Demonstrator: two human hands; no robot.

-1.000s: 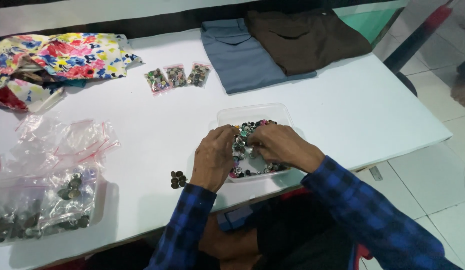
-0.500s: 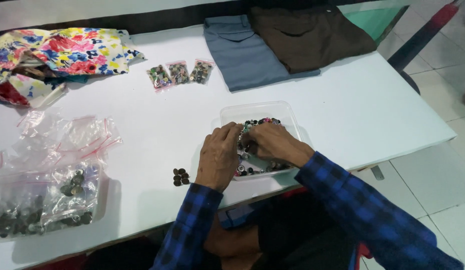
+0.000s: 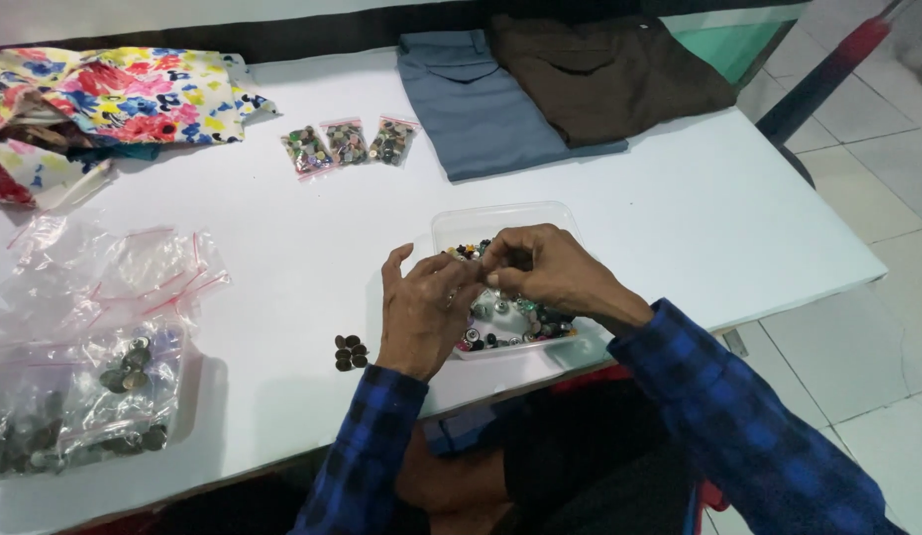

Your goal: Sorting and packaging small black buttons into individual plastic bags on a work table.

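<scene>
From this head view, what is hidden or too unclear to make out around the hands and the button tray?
- Whatever the right hand pinches: too small, covered by fingertips.
- Near half of the clear tray: hidden behind both hands; the left hand blocks its left side.
- Bagged buttons: blurred by plastic, cut off by the left edge.

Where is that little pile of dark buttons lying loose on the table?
In the head view, the small pile of dark buttons lies on the white table near its front edge, just left of the left hand and the clear tray.
</scene>
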